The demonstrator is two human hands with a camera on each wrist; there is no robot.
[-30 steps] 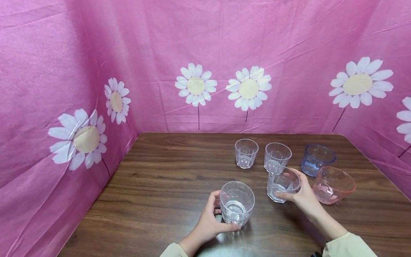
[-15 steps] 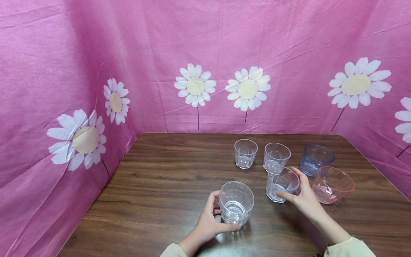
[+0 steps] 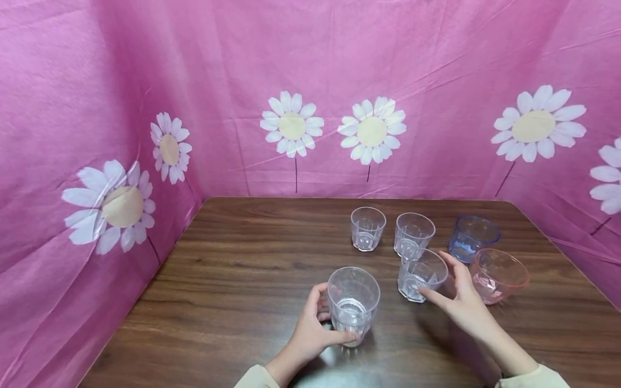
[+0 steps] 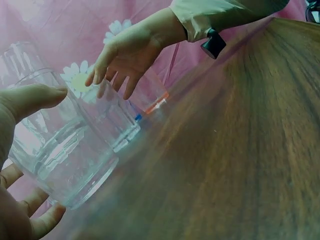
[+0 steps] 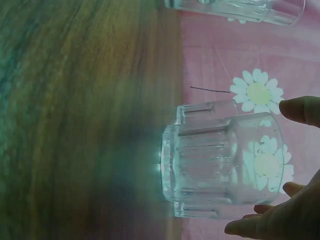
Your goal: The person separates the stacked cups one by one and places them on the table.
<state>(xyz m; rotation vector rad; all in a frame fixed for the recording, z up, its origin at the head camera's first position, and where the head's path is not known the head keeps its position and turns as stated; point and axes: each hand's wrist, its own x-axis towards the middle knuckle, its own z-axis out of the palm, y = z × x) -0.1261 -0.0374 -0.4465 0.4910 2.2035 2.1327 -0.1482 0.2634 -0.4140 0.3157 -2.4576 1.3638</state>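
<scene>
My left hand point(image 3: 337, 318) grips a large clear tumbler point(image 3: 353, 299) standing on the wooden table point(image 3: 252, 258), thumb in front and fingers behind; the left wrist view shows the same tumbler point(image 4: 60, 150) between thumb and fingers. My right hand point(image 3: 443, 280) hovers with spread, relaxed fingers beside a smaller faceted clear glass point(image 3: 421, 274). In the right wrist view a small gap shows between that glass point(image 5: 220, 165) and the thumb tip point(image 5: 302, 110). The right hand point(image 4: 130, 55) also shows in the left wrist view, above the small glass point(image 4: 117, 117).
Two more small clear glasses point(image 3: 367, 228) point(image 3: 413, 234) stand behind. A blue cup point(image 3: 473, 238) and a pink cup point(image 3: 498, 275) sit at the right, close to my right hand. Pink daisy-print cloth point(image 3: 145, 134) walls the table on three sides.
My right hand has let go of the small glass and drawn back a little with its fingers spread. The left hand still holds the tumbler in the same place.
</scene>
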